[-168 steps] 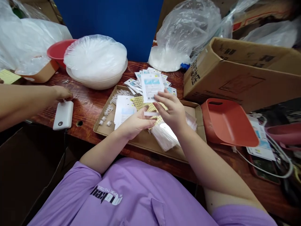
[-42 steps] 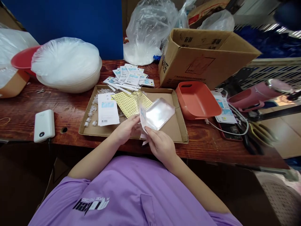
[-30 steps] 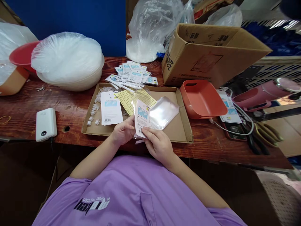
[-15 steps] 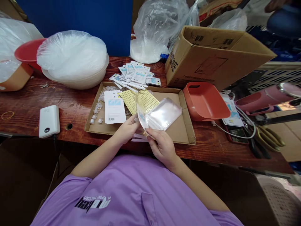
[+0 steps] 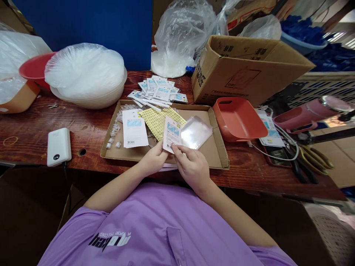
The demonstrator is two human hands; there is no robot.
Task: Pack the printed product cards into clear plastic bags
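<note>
A printed card [image 5: 172, 133], white with a blue picture, is held up over the near side of a shallow cardboard tray [image 5: 222, 157]. Its lower left edge is pinched by my left hand [image 5: 154, 159]. My right hand [image 5: 193, 167] has closed fingers on its lower right edge. Whether the card sits inside a clear bag, I cannot tell. Behind it in the tray lie yellow sticker sheets [image 5: 154, 120] and a stack of clear plastic bags [image 5: 197, 131]. To the left are a stack of white cards [image 5: 135, 129] and small whitish packets [image 5: 114, 129].
Packed cards [image 5: 161, 90] lie heaped behind the tray. Right of it stand an orange-red bin [image 5: 240, 122] and a large open carton [image 5: 249, 75]. A white power bank [image 5: 58, 146], a bag-filled bowl [image 5: 88, 96], a pink tumbler [image 5: 313, 114] and scissors [image 5: 314, 159] are around.
The card, seen nearly edge-on before, now faces me with its printed side, more upright. Both hands stay gripping its lower part. The view has shifted slightly.
</note>
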